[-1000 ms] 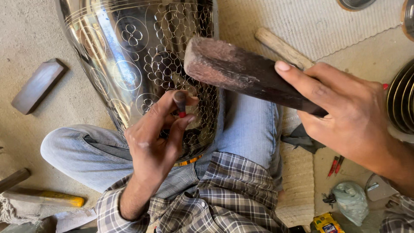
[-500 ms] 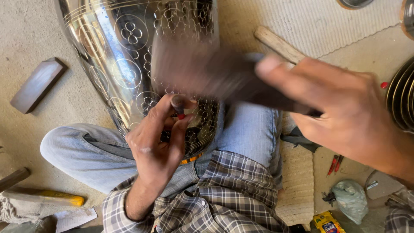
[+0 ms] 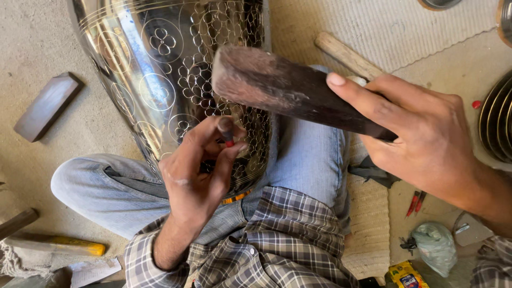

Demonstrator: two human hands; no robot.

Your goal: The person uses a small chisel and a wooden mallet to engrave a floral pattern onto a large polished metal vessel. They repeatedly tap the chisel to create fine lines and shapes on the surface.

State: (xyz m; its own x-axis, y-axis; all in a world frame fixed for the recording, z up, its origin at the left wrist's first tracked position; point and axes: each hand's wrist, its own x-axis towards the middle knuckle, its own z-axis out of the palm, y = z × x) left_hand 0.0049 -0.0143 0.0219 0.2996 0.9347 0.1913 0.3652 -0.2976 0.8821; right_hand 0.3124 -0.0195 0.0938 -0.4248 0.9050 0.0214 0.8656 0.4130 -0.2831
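Observation:
A large shiny metal vessel (image 3: 154,69) with engraved circles and flower patterns lies across my lap. My left hand (image 3: 197,176) pinches a small punch (image 3: 226,130) with a red band upright against the vessel's patterned surface. My right hand (image 3: 426,144) grips a dark wooden mallet (image 3: 282,88), whose blunt head hangs just above the punch.
A dark flat block (image 3: 47,106) lies on the floor at left. A yellow-handled tool (image 3: 64,245) sits lower left. A wooden stick (image 3: 346,53) rests on the woven mat (image 3: 405,26). Stacked metal plates (image 3: 498,125) are at right, with red tools (image 3: 416,201) and a crumpled bag (image 3: 434,242) below.
The mallet swung down toward the punch in a blur half a second ago and is now raised again above it. My left hand kept the punch in place.

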